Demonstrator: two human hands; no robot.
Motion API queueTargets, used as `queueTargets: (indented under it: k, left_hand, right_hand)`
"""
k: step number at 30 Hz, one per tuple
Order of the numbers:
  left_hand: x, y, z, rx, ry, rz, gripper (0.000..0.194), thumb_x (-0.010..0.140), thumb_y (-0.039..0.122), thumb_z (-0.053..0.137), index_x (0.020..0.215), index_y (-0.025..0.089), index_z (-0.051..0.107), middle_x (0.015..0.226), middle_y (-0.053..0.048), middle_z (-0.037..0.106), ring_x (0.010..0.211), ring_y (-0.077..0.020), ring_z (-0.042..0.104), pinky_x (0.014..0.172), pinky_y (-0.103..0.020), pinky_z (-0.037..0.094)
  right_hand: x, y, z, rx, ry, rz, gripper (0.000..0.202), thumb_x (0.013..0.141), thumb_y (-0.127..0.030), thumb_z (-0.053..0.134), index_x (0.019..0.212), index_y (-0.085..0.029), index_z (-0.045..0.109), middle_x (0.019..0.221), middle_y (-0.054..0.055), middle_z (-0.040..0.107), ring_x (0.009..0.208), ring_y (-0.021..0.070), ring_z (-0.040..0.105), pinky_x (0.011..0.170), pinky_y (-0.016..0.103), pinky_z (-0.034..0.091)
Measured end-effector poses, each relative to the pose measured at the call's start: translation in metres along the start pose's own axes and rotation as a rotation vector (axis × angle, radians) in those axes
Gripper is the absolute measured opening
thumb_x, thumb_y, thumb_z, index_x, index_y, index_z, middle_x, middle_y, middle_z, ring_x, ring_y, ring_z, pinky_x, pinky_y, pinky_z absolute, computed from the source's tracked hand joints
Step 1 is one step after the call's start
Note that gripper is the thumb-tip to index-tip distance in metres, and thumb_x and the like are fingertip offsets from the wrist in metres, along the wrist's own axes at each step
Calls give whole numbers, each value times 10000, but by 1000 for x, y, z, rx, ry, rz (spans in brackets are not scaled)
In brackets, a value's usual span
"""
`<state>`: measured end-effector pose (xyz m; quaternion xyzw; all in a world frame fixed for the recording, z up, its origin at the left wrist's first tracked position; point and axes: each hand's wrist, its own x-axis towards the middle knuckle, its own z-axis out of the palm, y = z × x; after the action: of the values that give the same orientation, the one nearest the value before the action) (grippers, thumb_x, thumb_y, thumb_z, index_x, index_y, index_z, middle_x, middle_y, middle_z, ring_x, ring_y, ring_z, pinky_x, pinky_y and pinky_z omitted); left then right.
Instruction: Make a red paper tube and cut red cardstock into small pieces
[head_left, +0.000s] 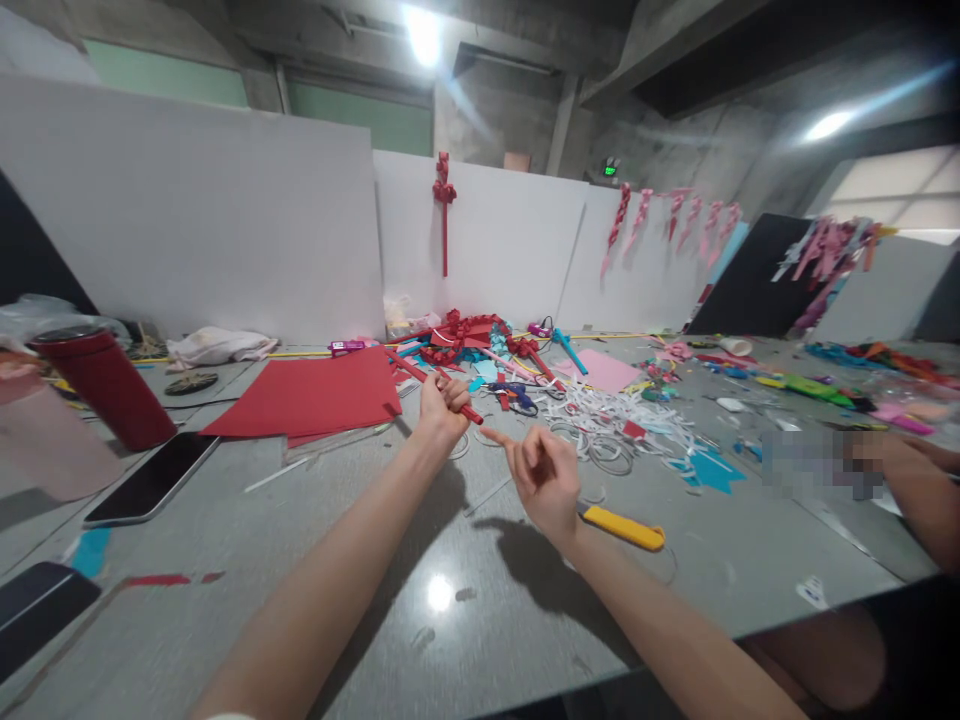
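Observation:
My left hand [446, 408] is wrapped round a thin red paper tube [407, 366], whose near end sticks out below the fingers. The tube slants from upper left to lower right, above the table. Close by on the right is my right hand [546, 478], its index finger stretched toward the tube's near end and the other fingers loosely curled. I see nothing held in it, and a small gap seems to separate fingertip and tube. Beside the right wrist a yellow utility knife [624, 527] lies on the table. Red paper sheets [315, 395] lie left of my left hand.
White paper scraps [619, 415], scissors [517, 395] and red paper pieces [469, 335] litter the table [375, 640]. A red tumbler [109, 390], a pink bottle [52, 435] and a phone [154, 480] stand or lie left. Another person's arm [922, 490] reaches in at right.

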<state>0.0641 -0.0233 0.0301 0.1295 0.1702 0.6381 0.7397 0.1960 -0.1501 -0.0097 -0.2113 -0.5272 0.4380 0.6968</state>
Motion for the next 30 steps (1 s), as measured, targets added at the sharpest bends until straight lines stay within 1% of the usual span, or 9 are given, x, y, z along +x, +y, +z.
queueTargets:
  k: [5,10,12,14,16,20,23,27,30]
  left_hand:
    - [-8,2,9,-112,20,-46,453,990,192,439,627,235,172,517,104,120,358,-41,145,341,-190,100]
    - [-13,3,14,-149,35,-45,464,963,167,479,629,239,164,515,109,111,351,-40,136,338,-199,84]
    - [-13,3,14,-136,24,-37,458,950,148,471,623,237,164,513,105,114,350,-42,139,343,-201,86]
    - [-12,2,12,-125,15,-30,451,938,138,468,617,235,165,510,102,117,351,-45,144,347,-202,87]
    - [-11,1,10,-114,13,-25,453,923,137,484,615,234,167,509,100,119,355,-48,146,351,-204,87]
    - [-11,-2,8,-99,19,-33,449,904,137,507,613,235,180,506,101,132,359,-52,141,354,-212,77]
    - [-11,-3,7,-92,37,-30,432,902,132,491,610,234,189,495,100,135,357,-56,131,352,-216,70]
    - [-11,-3,6,-92,57,-4,430,920,135,467,608,230,187,487,99,130,355,-54,126,354,-207,76]
    - [-11,-1,6,-94,61,22,437,930,151,472,610,230,186,491,100,116,358,-57,116,355,-211,74]
  right_hand:
    - [4,2,-3,25,12,-4,452,1019,-485,444,631,-257,395,399,-96,280,401,123,227,878,485,550]
    - [4,6,-7,-85,41,35,467,1006,-552,455,641,-261,440,427,-78,313,393,130,269,632,369,507]
    - [3,6,-9,-105,17,23,463,1013,-546,448,648,-262,472,436,-69,340,394,132,281,601,359,486]
    - [2,6,-12,-173,-36,-18,477,1036,-531,421,652,-263,508,442,-57,369,412,140,301,683,402,524]
    - [1,7,-17,-329,-122,-80,511,1062,-527,379,653,-264,537,458,-46,400,448,153,336,854,479,545]
    - [3,10,-25,-685,-404,-261,489,1074,-482,367,682,-266,564,552,-32,470,522,164,398,1093,562,461]
    - [8,12,-27,-887,-550,-325,386,1047,-402,443,701,-272,554,599,-36,454,541,162,358,1125,568,438]
    - [12,15,-24,-1061,-621,-331,352,1025,-326,470,678,-281,516,576,-51,364,529,164,292,1114,558,449]
    - [11,17,-21,-1051,-633,-302,347,1019,-338,490,678,-283,520,569,-54,370,517,160,293,1098,557,463]
